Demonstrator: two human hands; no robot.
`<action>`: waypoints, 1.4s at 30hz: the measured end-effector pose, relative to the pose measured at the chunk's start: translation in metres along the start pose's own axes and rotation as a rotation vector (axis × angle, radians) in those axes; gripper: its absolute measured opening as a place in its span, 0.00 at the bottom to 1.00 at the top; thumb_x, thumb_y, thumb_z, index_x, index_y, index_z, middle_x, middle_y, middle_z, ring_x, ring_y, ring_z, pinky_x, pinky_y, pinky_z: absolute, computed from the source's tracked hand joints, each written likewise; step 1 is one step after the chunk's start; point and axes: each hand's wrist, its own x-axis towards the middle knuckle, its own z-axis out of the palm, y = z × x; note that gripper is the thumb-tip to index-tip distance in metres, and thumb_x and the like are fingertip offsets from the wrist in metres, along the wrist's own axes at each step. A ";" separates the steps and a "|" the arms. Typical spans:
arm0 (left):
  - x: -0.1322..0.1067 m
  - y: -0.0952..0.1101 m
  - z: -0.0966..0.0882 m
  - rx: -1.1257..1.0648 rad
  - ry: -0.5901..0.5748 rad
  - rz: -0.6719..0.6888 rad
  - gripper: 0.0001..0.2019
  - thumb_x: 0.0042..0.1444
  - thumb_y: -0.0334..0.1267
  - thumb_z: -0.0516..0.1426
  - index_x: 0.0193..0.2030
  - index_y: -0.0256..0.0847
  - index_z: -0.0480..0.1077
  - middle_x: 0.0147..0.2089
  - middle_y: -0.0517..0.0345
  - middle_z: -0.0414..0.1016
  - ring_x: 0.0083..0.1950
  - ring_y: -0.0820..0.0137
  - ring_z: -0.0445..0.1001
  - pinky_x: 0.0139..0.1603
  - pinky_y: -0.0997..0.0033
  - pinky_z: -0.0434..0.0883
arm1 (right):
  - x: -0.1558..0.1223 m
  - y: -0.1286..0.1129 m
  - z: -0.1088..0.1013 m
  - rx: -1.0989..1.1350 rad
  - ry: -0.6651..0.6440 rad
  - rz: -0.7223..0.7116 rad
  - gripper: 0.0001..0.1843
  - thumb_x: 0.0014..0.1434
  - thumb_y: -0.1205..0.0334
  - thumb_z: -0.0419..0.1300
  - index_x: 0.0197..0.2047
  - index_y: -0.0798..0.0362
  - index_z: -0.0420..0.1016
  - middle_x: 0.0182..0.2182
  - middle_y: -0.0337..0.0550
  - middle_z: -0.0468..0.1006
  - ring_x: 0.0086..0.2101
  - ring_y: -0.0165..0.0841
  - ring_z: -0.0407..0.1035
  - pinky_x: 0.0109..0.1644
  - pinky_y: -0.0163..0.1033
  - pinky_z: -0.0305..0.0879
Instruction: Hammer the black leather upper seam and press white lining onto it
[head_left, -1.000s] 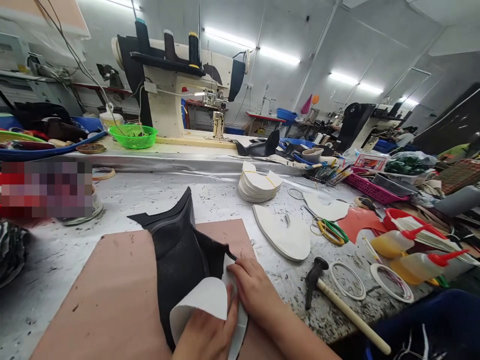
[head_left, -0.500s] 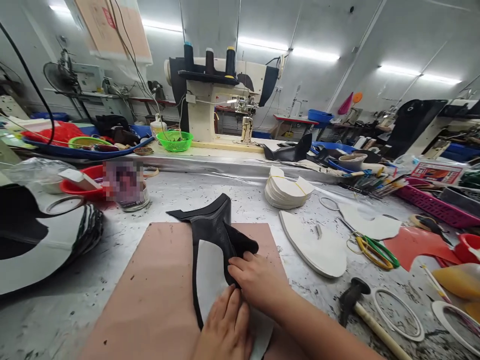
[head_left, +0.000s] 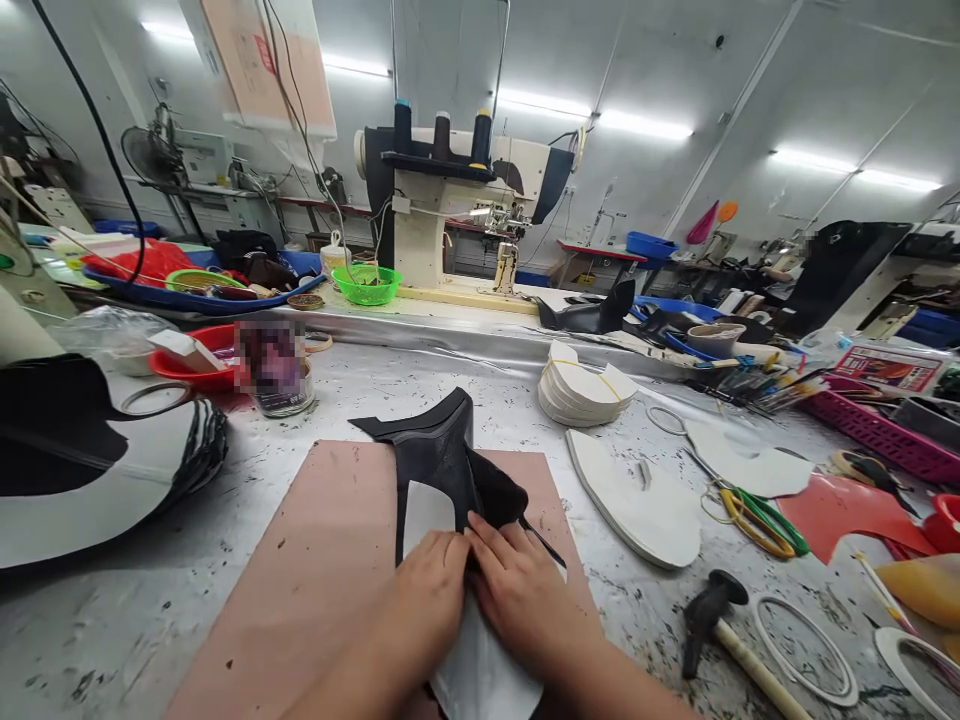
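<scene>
Left hand (head_left: 427, 580) and right hand (head_left: 525, 590) pressing flat, open-palmed, on white lining (head_left: 480, 670) over black leather piece (head_left: 439, 465). Probably light, floppy; best pinched near edges.

The left hand (head_left: 431, 585) and the right hand (head_left: 525, 590) lie flat, side by side, on a white lining piece (head_left: 469, 655). Just beyond the fingertips is the black leather piece (head_left: 442, 465). Under both lies a pink mat (head_left: 322, 570). Right of the fingers, apart, lies a hammer (head_left: 712, 615).

Jar (head_left: 276, 368) blurred, prob. glue.
</scene>
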 end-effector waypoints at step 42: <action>-0.102 0.037 -0.014 0.110 0.289 0.293 0.17 0.61 0.30 0.42 0.42 0.41 0.72 0.42 0.56 0.75 0.48 0.65 0.69 0.53 0.66 0.61 | -0.062 -0.035 -0.033 0.202 -0.072 0.012 0.08 0.52 0.76 0.55 0.32 0.54 0.68 0.30 0.41 0.71 0.30 0.31 0.65 0.33 0.34 0.61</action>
